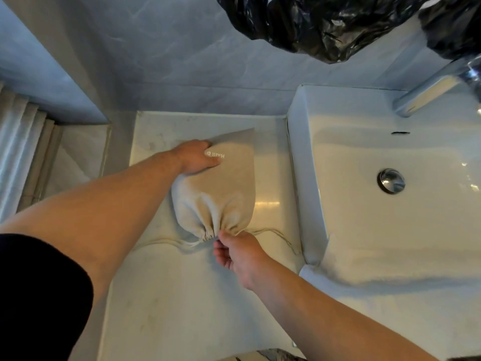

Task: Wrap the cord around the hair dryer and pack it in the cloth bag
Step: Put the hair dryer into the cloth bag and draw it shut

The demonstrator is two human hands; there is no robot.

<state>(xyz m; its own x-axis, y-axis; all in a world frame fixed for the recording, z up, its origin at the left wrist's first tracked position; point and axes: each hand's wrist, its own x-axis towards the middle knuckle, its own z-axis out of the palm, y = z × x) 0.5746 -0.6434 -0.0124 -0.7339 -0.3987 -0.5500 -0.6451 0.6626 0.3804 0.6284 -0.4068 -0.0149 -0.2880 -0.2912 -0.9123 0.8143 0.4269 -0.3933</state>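
The beige cloth drawstring bag [216, 188] printed with white lettering is lying on the pale stone counter [182, 295], just left of the white rectangular sink [364, 230]. The left hand [197, 157] is pressing flat on its far end, while the right hand [234, 251] is pinching at the gathered mouth and thin drawstrings [276, 234]. The packing seems to be finishing; the dryer is presumably inside, unseen. Next likely calls for cinching tight.

Hidden, cut off

Cloth bag [221, 188] cinched shut, contents unseen; left hand [195, 158] covers part of its lettering; faucet [429, 92] cropped at right edge.
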